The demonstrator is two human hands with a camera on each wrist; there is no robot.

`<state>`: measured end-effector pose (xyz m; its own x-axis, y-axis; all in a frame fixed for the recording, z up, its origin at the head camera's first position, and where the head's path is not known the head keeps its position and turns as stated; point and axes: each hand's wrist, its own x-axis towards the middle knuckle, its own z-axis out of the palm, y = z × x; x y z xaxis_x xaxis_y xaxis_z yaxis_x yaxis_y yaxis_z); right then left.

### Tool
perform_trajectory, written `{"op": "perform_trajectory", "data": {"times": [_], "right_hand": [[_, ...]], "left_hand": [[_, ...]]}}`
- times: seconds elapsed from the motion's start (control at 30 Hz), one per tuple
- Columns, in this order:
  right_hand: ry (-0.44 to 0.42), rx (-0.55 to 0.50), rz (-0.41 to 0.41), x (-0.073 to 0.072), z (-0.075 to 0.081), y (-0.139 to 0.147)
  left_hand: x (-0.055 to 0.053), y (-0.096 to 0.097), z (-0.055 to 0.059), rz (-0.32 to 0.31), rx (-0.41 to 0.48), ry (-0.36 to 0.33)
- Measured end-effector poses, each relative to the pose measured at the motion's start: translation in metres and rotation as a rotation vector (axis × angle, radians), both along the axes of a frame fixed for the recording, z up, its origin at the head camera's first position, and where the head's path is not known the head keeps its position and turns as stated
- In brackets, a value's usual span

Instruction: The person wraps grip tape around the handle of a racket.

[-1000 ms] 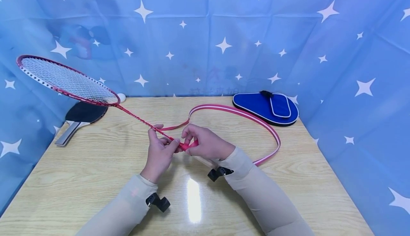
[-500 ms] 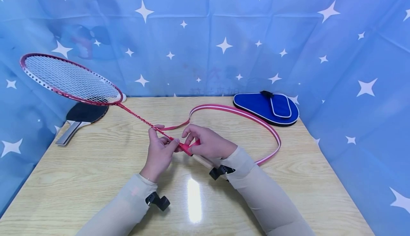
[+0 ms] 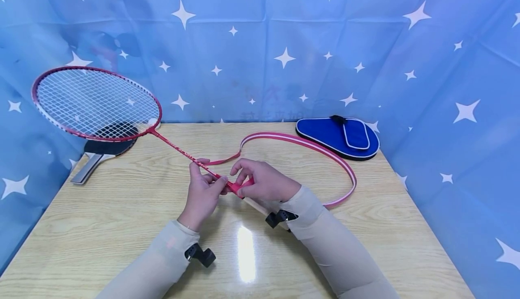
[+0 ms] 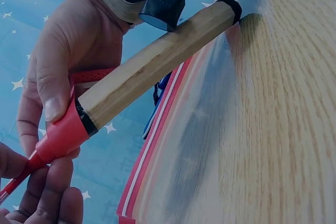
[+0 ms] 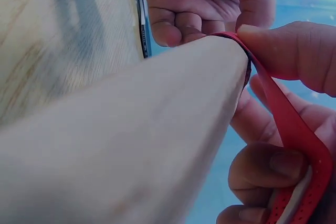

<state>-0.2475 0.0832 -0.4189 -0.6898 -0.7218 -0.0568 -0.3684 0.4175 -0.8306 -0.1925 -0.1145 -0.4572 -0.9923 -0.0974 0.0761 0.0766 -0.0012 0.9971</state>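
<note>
Tilted up to the left in the head view is a red badminton racket (image 3: 174, 148), its strung head raised above the table. My left hand (image 3: 203, 195) pinches the shaft just above the cone. The bare wooden handle (image 4: 163, 66) has black bands at both ends and shows in the left wrist view. My right hand (image 3: 264, 179) holds red perforated grip tape (image 5: 281, 111), with the thumb pressing it at the handle's upper end. Red tape covers the cone there. A long run of tape loops over the table behind the hands, a pale stripe along its middle.
Back left on the wooden table (image 3: 122, 231) lies a black table tennis paddle (image 3: 107, 147), partly behind the racket head, with a white ball (image 3: 153, 122) near it. A blue paddle case (image 3: 321, 132) lies back right. A blue starry curtain (image 3: 260, 64) closes off the back and sides.
The racket has rolled about its shaft, so its string face shows wider and the head overlaps the paddle and ball more. Both hands stay nearly in place.
</note>
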Motion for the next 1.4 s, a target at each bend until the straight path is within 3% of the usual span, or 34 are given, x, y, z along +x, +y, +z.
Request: {"op": "perform_trajectory", "data": {"times": [0.23,0.47,0.93,1.2,1.4], "right_hand": [[0.030,0.013,0.010,0.0010,0.0013,0.0002],[0.130,0.035,0.039,-0.0015,-0.0005,0.0026],[0.114,-0.116,0.157,0.0029,0.0047,0.0015],[0.095,-0.070,0.066,-0.0009,0.0039,0.0048],[0.065,-0.045,0.047,-0.0040,0.0043,0.0068]], "left_hand": [[-0.0006,-0.0001,-0.0002,-0.005,0.011,-0.001],[-0.0001,-0.0004,0.0007,-0.001,0.015,0.007],[0.0001,-0.0003,0.0019,-0.007,-0.001,-0.007],[0.0008,0.0017,0.0041,-0.016,0.041,0.010],[0.0010,0.0016,0.0051,-0.013,0.037,0.021]]}}
